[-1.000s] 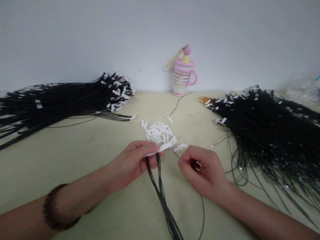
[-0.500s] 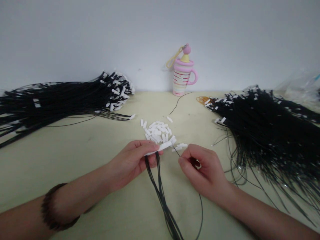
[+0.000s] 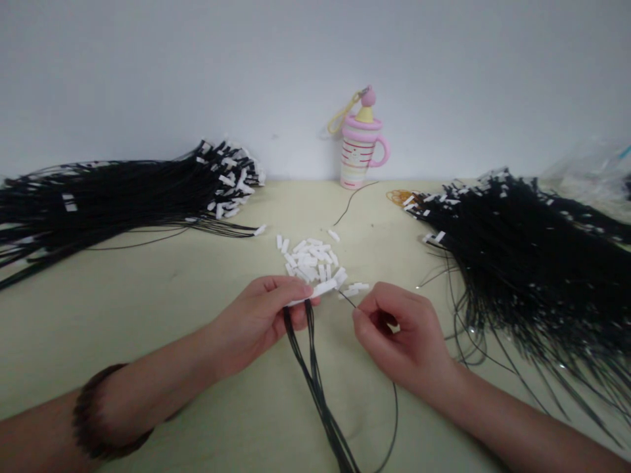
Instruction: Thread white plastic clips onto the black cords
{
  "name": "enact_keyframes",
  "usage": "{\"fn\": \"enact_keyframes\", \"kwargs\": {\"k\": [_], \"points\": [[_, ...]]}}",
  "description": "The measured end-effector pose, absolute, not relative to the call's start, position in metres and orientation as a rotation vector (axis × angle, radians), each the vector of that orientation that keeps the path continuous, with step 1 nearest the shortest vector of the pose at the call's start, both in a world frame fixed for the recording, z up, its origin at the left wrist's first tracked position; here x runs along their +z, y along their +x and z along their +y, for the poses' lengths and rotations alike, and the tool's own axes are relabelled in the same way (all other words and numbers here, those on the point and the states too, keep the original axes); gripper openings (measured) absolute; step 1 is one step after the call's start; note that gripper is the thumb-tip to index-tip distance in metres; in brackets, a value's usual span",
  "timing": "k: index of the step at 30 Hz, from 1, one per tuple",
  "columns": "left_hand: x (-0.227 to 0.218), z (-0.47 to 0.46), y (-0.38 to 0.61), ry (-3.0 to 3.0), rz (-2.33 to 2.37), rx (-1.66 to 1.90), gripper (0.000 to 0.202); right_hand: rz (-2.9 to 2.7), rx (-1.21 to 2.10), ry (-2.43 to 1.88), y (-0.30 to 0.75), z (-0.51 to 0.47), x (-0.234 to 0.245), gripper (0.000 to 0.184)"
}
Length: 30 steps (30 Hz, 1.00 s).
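My left hand [image 3: 269, 312] pinches a white connector housing [image 3: 325, 287] between thumb and fingers. Several black wires [image 3: 315, 368] hang from the white pieces in that hand and run down to the bottom edge. In a pinch to the right, my right hand [image 3: 401, 325] grips a single thin black wire [image 3: 394, 420], whose upper end reaches toward the right end of the white housing. Whether the wire tip is inside the housing is too small to tell. Just beyond the left fingertips lies a pile of loose white connector housings [image 3: 310, 256] on the table.
Bundled black wires with white connectors [image 3: 148, 190] lie at left. A large heap of black wires [image 3: 537, 249] spreads at right, beside brown rubber bands [image 3: 398, 197]. A pink-lidded cup [image 3: 357, 154] stands against the wall. A clear plastic bag [image 3: 596, 171] sits at far right.
Both hands keep their grips almost in place. My right hand has turned slightly, and the loose wire below it has swung a little to the left.
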<state>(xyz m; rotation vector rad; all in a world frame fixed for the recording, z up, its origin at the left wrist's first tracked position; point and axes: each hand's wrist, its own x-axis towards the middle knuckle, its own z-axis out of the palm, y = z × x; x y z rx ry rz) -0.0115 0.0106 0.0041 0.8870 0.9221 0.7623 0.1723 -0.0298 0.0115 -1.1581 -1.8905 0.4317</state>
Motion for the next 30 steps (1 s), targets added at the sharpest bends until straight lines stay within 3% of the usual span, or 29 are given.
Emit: {"fn": "enact_keyframes", "kwargs": {"k": [22, 30], "points": [[0.0034, 0.0079, -0.0104, 0.953, 0.955, 0.742, 0.017, -1.938, 0.376, -1.123, 0.1721, -0.0308, 0.0066, 0.018], [0.0063, 0.0075, -0.0119, 0.978, 0.938, 0.671, 0.018, -2.024, 0.284, -0.945, 0.1734, -0.0277, 0.0041, 0.008]]}}
